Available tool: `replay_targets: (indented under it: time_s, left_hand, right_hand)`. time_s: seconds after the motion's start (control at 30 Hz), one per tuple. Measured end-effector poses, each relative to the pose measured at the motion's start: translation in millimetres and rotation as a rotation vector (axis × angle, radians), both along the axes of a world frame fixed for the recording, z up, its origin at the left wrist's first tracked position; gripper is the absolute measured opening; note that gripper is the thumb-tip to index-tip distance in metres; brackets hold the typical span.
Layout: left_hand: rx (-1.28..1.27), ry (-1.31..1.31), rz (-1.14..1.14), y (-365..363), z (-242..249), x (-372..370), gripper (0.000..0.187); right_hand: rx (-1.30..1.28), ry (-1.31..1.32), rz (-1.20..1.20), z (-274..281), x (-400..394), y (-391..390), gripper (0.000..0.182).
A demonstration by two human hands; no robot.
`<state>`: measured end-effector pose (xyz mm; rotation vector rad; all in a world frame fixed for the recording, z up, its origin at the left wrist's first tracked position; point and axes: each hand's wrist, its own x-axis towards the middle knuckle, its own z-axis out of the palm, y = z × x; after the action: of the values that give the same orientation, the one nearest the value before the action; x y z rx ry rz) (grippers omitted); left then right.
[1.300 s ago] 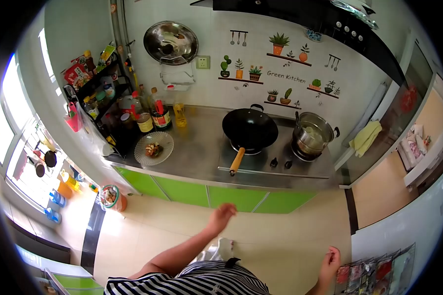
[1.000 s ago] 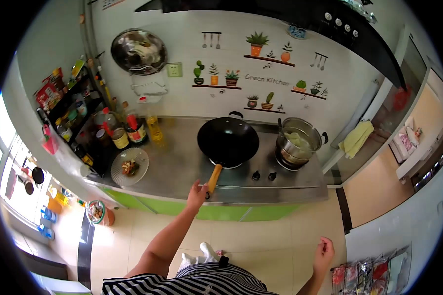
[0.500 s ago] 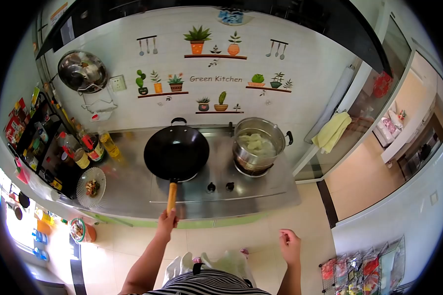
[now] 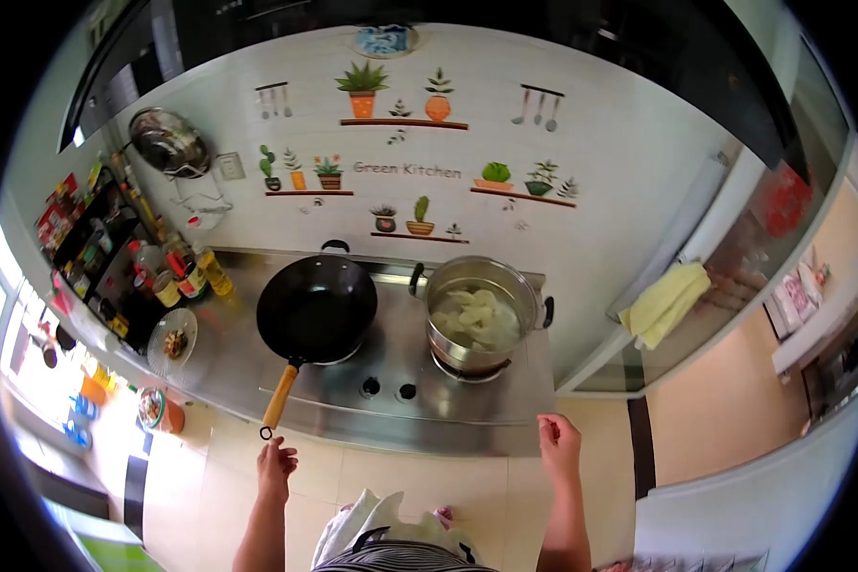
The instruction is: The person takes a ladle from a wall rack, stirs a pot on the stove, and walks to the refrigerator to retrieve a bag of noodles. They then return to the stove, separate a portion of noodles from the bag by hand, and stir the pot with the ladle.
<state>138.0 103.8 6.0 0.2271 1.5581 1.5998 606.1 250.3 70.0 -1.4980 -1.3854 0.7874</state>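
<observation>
A black wok (image 4: 316, 307) rests on the left burner, its wooden handle (image 4: 280, 396) pointing toward me and slightly left. My left hand (image 4: 276, 465) is just below the metal ring at the handle's end, off the wood, with fingers loosely bent and apart. On the right burner stands a steel pot (image 4: 475, 348) holding pale, wedge-like food pieces (image 4: 479, 316) in liquid. My right hand (image 4: 560, 443) hovers near the counter's front right edge, fingers curled in with nothing visible in them.
A glass plate (image 4: 189, 357) with some food sits at the counter's left, near several bottles (image 4: 212, 270) and a black rack (image 4: 100, 248). A lid (image 4: 167, 143) hangs on the wall. A yellow cloth (image 4: 665, 300) hangs at right; an orange bin (image 4: 169, 418) is on the floor.
My left hand has let go of the wok's handle and drawn back toward me. The handle now slants further left. My view has shifted; my right hand stays curled.
</observation>
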Motion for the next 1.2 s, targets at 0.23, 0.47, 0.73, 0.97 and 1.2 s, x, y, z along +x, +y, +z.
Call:
replay_targets:
  time_s: [0.23, 0.47, 0.73, 0.97, 1.2]
  left_hand:
    - [-0.073, -0.011, 0.009, -45.2, -4.9, 55.4, 0.032]
    - [-0.099, 0.107, -0.017, -98.0, 0.5, 67.1, 0.031]
    - [0.004, 0.006, 0.215, -243.3, 6.2, 28.2, 0.028]
    - [-0.002, -0.142, 0.629, -411.9, -0.2, -18.0, 0.026]
    - [-0.029, -0.036, 1.013, -541.5, 2.5, -42.4, 0.027]
  right_hand:
    - [0.042, -0.009, 0.26, -7.6, -46.8, 46.8, 0.01]
    - [-0.124, 0.042, 0.661, -39.6, -132.2, 6.0, 0.011]
    - [-0.137, -0.035, 1.004, -25.0, -266.0, -83.1, 0.015]
    - [0.013, -0.091, 1.269, -13.8, -435.0, -211.9, 0.014]
    - [0.114, -0.203, 1.71, 10.7, -557.8, -345.7, 0.011]
